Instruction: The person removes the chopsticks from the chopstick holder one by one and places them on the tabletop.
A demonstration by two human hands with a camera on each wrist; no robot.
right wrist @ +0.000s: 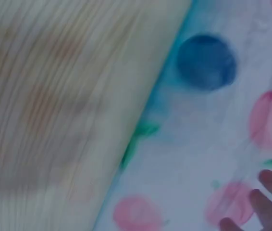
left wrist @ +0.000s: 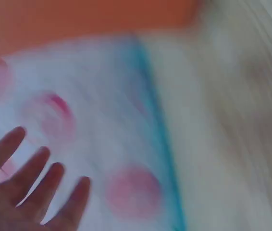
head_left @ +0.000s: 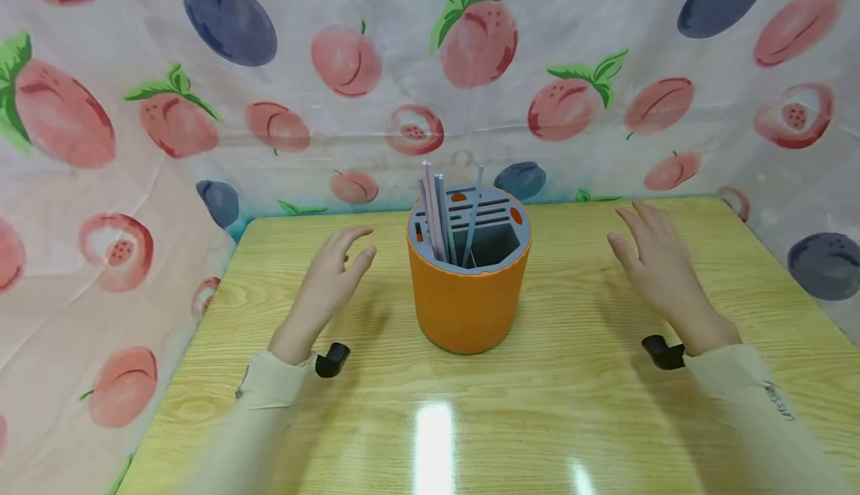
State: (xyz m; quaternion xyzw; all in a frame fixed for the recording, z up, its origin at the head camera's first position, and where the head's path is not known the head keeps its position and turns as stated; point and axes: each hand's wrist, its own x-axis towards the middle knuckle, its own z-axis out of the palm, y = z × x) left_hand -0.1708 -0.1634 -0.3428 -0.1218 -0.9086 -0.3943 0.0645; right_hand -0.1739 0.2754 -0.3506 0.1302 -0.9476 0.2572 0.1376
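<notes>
An orange pen holder [head_left: 468, 308] with a grey slotted top [head_left: 493, 207] stands upright on the wooden table. Several thin sticks [head_left: 437, 215], pinkish and grey-blue, lean in its front compartment, with their lower ends hidden inside. To the left of the holder hovers my left hand [head_left: 331, 275], apart from it, fingers relaxed and nothing held. My right hand [head_left: 655, 263] is over the table on the other side, farther from the holder, also holding nothing. In the left wrist view, spread fingers [left wrist: 42, 178] show below the holder's blurred orange wall [left wrist: 88, 19].
The light wooden table [head_left: 571, 405] reaches back to a hanging cloth [head_left: 376, 2] printed with peaches and plums, which also rises along both sides. Black wrist cameras [head_left: 332, 360] sit at both cuffs. Bright light reflections lie on the front of the table.
</notes>
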